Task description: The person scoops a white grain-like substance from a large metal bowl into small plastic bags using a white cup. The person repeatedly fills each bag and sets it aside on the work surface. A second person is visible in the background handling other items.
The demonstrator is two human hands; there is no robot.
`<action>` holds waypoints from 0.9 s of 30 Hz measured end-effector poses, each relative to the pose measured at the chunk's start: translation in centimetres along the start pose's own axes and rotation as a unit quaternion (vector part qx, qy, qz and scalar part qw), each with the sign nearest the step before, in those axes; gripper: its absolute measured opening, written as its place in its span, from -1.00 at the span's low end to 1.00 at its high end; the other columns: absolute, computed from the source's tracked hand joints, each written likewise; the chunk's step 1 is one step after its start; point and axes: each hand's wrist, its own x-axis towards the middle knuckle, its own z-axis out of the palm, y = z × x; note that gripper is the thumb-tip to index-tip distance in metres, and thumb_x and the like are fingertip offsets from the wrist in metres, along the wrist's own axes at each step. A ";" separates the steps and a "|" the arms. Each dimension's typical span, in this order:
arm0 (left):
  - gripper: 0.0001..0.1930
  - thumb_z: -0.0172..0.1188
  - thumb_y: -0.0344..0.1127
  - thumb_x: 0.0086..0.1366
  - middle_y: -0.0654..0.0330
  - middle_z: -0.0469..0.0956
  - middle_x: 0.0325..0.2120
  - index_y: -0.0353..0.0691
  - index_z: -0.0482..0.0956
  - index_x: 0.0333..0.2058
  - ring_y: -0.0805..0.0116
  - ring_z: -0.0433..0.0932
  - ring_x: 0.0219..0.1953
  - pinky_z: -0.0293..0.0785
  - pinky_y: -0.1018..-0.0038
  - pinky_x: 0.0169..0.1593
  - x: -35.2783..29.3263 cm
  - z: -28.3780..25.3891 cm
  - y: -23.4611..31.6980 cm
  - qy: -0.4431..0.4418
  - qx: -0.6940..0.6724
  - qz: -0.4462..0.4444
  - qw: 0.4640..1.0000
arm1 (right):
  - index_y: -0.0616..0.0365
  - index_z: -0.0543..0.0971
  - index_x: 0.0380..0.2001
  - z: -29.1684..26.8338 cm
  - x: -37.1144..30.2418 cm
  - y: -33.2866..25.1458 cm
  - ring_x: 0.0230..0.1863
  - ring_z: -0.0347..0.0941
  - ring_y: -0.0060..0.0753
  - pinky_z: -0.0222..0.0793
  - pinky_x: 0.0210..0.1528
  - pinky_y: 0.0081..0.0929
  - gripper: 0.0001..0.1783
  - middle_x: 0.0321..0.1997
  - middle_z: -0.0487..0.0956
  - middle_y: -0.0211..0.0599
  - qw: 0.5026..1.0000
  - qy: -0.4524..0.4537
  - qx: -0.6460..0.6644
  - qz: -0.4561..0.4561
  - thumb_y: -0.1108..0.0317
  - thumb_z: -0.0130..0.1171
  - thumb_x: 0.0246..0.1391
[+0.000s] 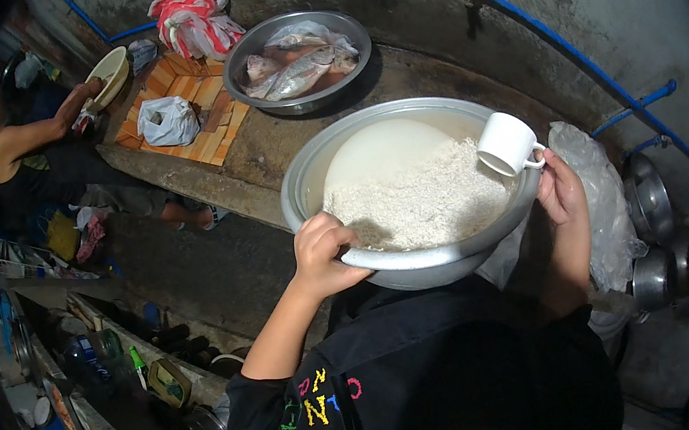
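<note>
A big grey metal basin (419, 259) is tilted in front of me, partly over the counter. Wet white rice (420, 197) is heaped in its near part, and cloudy water (389, 154) pools on the far side. My left hand (324, 256) is closed around the near-left rim, thumb over the edge. On the right side, my right hand (563, 188) has its fingers at the handle of a white mug (508, 143), which leans over the basin's right rim. That same hand is against the basin's outer wall, though its contact there is partly hidden.
Beyond stands a metal bowl of fish (301, 74) on the counter (422, 72). A white plastic bag (168, 121) sits to its left. Another person (27, 155) holds a pale basin (111, 76). Clear plastic (592, 202) and pots (655, 278) are at right.
</note>
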 end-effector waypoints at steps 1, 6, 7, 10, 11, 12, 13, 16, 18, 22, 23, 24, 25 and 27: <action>-0.68 0.36 -0.30 -0.42 0.30 0.28 -0.75 -0.13 0.39 -0.64 0.34 0.33 -0.64 0.20 0.48 -0.57 0.2 -0.1 0.1 -0.003 0.002 -0.010 1.000 | 0.25 0.39 -0.35 0.2 0.1 -0.2 -0.36 0.45 -0.43 0.46 -0.35 -0.48 -0.78 -0.35 0.48 -0.22 1.000 -0.006 -0.010 0.009 0.30 -0.16 0.15; -0.68 0.37 -0.27 -0.42 0.33 0.32 -0.75 -0.13 0.41 -0.64 0.37 0.36 -0.61 0.19 0.48 -0.51 0.8 -0.4 0.0 -0.029 0.010 -0.034 0.999 | 0.21 0.40 -0.37 1.0 1.3 -1.3 -0.34 0.46 -0.43 0.46 -0.30 -0.49 -0.79 -0.35 0.48 -0.27 0.997 -0.027 -0.061 0.049 0.29 -0.15 0.16; -0.68 0.38 -0.27 -0.42 0.33 0.33 -0.74 -0.13 0.41 -0.63 0.37 0.36 -0.60 0.19 0.48 -0.50 1.0 -0.4 0.1 -0.033 0.009 -0.038 0.999 | 0.20 0.40 -0.38 1.2 1.5 -1.5 -0.35 0.46 -0.44 0.47 -0.31 -0.49 -0.79 -0.36 0.48 -0.28 0.996 -0.025 -0.068 0.051 0.29 -0.15 0.15; -0.68 0.38 -0.26 -0.41 0.33 0.35 -0.73 -0.12 0.42 -0.63 0.37 0.37 -0.60 0.20 0.48 -0.48 1.3 -0.6 -0.1 -0.031 0.005 -0.044 0.999 | 0.20 0.40 -0.38 1.9 1.9 -1.8 -0.38 0.47 -0.45 0.47 -0.36 -0.51 -0.80 -0.37 0.49 -0.28 0.995 -0.016 -0.084 0.054 0.28 -0.13 0.14; -0.68 0.38 -0.26 -0.41 0.33 0.36 -0.73 -0.12 0.42 -0.63 0.37 0.37 -0.60 0.20 0.48 -0.48 1.4 -0.6 -0.3 -0.028 0.004 -0.045 0.999 | 0.20 0.40 -0.36 2.1 2.0 -1.9 -0.40 0.47 -0.46 0.47 -0.39 -0.52 -0.79 -0.38 0.49 -0.28 0.995 -0.009 -0.086 0.055 0.28 -0.12 0.14; -0.68 0.38 -0.26 -0.40 0.33 0.36 -0.73 -0.12 0.42 -0.63 0.37 0.37 -0.60 0.20 0.48 -0.48 1.5 -0.8 -0.4 -0.028 -0.001 -0.054 0.998 | 0.21 0.40 -0.35 2.2 2.1 -2.0 -0.43 0.47 -0.47 0.47 -0.43 -0.54 -0.79 -0.38 0.49 -0.28 0.995 -0.002 -0.087 0.056 0.27 -0.10 0.13; -0.68 0.38 -0.26 -0.40 0.33 0.36 -0.73 -0.12 0.42 -0.63 0.37 0.37 -0.60 0.21 0.48 -0.48 1.5 -0.9 -0.6 -0.028 -0.006 -0.063 0.998 | 0.22 0.40 -0.34 2.3 2.3 -2.1 -0.42 0.47 -0.47 0.47 -0.43 -0.55 -0.78 -0.37 0.49 -0.28 0.994 -0.006 -0.088 0.058 0.28 -0.10 0.13; -0.68 0.39 -0.25 -0.40 0.32 0.35 -0.74 -0.12 0.42 -0.63 0.37 0.37 -0.60 0.22 0.48 -0.47 1.6 -1.2 -1.2 -0.019 -0.017 -0.086 0.996 | 0.24 0.40 -0.30 2.8 3.0 -2.4 -0.41 0.48 -0.48 0.49 -0.45 -0.57 -0.77 -0.36 0.49 -0.27 0.994 -0.017 -0.092 0.063 0.28 -0.10 0.13; -0.67 0.39 -0.25 -0.41 0.32 0.34 -0.74 -0.12 0.42 -0.63 0.37 0.37 -0.61 0.23 0.48 -0.47 1.6 -1.4 -1.5 -0.013 -0.021 -0.099 0.995 | 0.25 0.40 -0.28 3.5 3.4 -2.6 -0.40 0.49 -0.48 0.49 -0.45 -0.59 -0.76 -0.35 0.49 -0.26 0.993 -0.023 -0.099 0.067 0.28 -0.10 0.13; -0.66 0.40 -0.24 -0.41 0.31 0.33 -0.75 -0.13 0.41 -0.64 0.36 0.36 -0.63 0.24 0.49 -0.49 1.8 -1.7 -2.0 -0.006 -0.025 -0.122 0.992 | 0.25 0.40 -0.29 5.4 3.8 -2.8 -0.41 0.50 -0.47 0.50 -0.44 -0.59 -0.76 -0.36 0.50 -0.26 0.993 -0.023 -0.097 0.067 0.28 -0.10 0.13; -0.66 0.40 -0.24 -0.41 0.31 0.33 -0.75 -0.13 0.41 -0.64 0.36 0.35 -0.64 0.24 0.49 -0.49 1.9 -1.8 -2.1 -0.004 -0.027 -0.126 0.992 | 0.24 0.40 -0.29 5.5 4.1 -2.9 -0.42 0.49 -0.48 0.50 -0.45 -0.59 -0.76 -0.37 0.50 -0.26 0.992 -0.028 -0.101 0.067 0.28 -0.10 0.13; -0.66 0.41 -0.24 -0.41 0.31 0.32 -0.75 -0.14 0.40 -0.64 0.36 0.35 -0.64 0.24 0.49 -0.50 1.9 -1.9 -2.1 -0.003 -0.028 -0.129 0.991 | 0.24 0.40 -0.29 5.5 4.3 -3.0 -0.43 0.49 -0.48 0.50 -0.45 -0.59 -0.76 -0.37 0.50 -0.27 0.992 -0.033 -0.103 0.068 0.28 -0.11 0.13; -0.65 0.41 -0.25 -0.41 0.31 0.32 -0.76 -0.14 0.40 -0.64 0.36 0.35 -0.64 0.24 0.49 -0.50 2.0 -2.0 -2.2 -0.002 -0.029 -0.132 0.991 | 0.23 0.40 -0.29 5.3 4.5 -3.1 -0.43 0.49 -0.49 0.49 -0.46 -0.60 -0.77 -0.37 0.50 -0.27 0.992 -0.043 -0.099 0.071 0.28 -0.11 0.13; -0.65 0.41 -0.25 -0.42 0.31 0.32 -0.76 -0.14 0.40 -0.64 0.36 0.34 -0.65 0.24 0.50 -0.51 2.0 -2.1 -2.4 0.000 -0.033 -0.137 0.990 | 0.22 0.40 -0.29 4.9 5.0 -3.1 -0.44 0.48 -0.50 0.49 -0.48 -0.62 -0.77 -0.37 0.50 -0.28 0.991 -0.062 -0.089 0.078 0.27 -0.11 0.13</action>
